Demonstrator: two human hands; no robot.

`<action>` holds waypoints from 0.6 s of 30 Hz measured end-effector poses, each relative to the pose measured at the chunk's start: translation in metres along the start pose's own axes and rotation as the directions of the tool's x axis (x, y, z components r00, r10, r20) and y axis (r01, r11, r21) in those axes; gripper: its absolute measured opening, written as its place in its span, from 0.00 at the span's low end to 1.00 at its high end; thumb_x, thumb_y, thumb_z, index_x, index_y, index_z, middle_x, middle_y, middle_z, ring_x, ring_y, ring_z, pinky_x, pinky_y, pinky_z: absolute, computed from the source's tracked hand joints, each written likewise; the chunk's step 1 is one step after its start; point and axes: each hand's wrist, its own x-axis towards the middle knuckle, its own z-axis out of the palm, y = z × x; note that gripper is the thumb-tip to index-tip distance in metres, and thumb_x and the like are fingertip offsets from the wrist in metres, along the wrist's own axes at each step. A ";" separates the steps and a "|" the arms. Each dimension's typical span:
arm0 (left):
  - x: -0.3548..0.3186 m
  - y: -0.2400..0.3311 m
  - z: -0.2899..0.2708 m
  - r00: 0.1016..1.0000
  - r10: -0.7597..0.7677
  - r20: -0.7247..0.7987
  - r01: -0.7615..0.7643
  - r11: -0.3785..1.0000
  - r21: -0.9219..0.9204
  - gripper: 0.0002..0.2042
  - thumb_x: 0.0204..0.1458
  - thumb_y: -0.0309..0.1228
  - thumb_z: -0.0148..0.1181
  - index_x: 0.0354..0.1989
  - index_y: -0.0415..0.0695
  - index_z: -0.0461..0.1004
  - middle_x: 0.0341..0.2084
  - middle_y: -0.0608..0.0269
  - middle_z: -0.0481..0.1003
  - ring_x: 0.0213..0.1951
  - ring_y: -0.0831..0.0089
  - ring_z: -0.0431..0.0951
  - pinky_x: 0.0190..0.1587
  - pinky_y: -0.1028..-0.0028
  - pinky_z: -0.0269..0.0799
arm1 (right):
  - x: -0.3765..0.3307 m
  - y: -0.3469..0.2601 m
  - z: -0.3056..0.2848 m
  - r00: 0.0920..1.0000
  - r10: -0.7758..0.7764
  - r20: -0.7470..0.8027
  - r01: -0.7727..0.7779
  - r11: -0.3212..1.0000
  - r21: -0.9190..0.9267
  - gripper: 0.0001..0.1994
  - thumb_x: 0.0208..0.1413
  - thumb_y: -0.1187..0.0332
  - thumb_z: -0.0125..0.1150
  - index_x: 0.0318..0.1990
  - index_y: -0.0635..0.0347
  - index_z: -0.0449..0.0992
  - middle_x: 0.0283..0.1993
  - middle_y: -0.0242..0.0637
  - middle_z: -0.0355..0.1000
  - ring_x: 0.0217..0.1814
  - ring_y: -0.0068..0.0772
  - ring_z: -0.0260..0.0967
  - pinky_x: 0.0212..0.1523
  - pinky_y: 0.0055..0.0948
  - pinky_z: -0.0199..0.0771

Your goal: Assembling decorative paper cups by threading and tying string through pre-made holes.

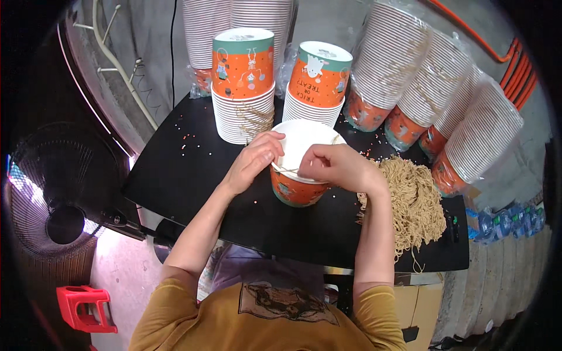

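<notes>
In front of me on the black table stands an upright paper bucket, orange and teal outside, white inside. My left hand grips its left rim, fingers bent over the edge. At the front right of the rim, my right hand is closed, its fingertips curled inward. A thin tan cord runs along the near rim to these fingers and appears pinched in them. Right of the bucket lies a heap of tan cords, partly behind my right forearm.
Two upside-down bucket stacks stand behind; cords lie on the left one. Plastic-wrapped bucket stacks lean at the back right. Small bits are scattered on the table. A black fan and a red stool are at left.
</notes>
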 end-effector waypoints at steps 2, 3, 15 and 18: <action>0.000 -0.001 -0.002 1.000 -0.029 0.006 0.029 0.999 -0.027 0.22 0.62 0.44 0.37 0.28 0.37 0.69 0.37 0.57 0.71 0.58 0.56 0.64 0.60 0.62 0.56 | -0.007 -0.007 -0.005 0.999 0.009 0.053 -0.009 1.000 -0.008 0.06 0.59 0.68 0.59 0.36 0.61 0.75 0.25 0.21 0.67 0.30 0.10 0.63 0.29 0.18 0.66; 0.000 -0.003 -0.003 0.999 -0.050 0.011 0.050 0.997 -0.053 0.22 0.63 0.44 0.37 0.28 0.38 0.69 0.37 0.57 0.71 0.59 0.56 0.64 0.60 0.62 0.56 | -0.006 -0.006 -0.005 0.999 -0.005 0.032 0.004 1.000 0.016 0.06 0.59 0.68 0.59 0.36 0.61 0.75 0.25 0.21 0.68 0.30 0.11 0.64 0.30 0.18 0.66; 0.008 0.001 0.005 0.991 -0.137 -0.004 0.126 0.923 -0.364 0.22 0.60 0.49 0.40 0.34 0.42 0.70 0.46 0.56 0.73 0.67 0.57 0.54 0.67 0.58 0.44 | 0.021 0.008 0.023 0.912 -0.115 -0.395 0.286 0.866 0.409 0.07 0.60 0.66 0.60 0.37 0.61 0.77 0.29 0.19 0.69 0.29 0.08 0.60 0.29 0.13 0.60; 0.011 0.013 0.008 0.978 -0.207 -0.004 0.186 0.888 -0.420 0.19 0.58 0.48 0.46 0.34 0.42 0.71 0.47 0.57 0.72 0.69 0.58 0.50 0.68 0.56 0.41 | 0.022 0.012 0.026 0.902 -0.106 -0.420 0.291 0.866 0.407 0.07 0.60 0.66 0.60 0.37 0.61 0.77 0.28 0.19 0.69 0.28 0.08 0.59 0.29 0.14 0.60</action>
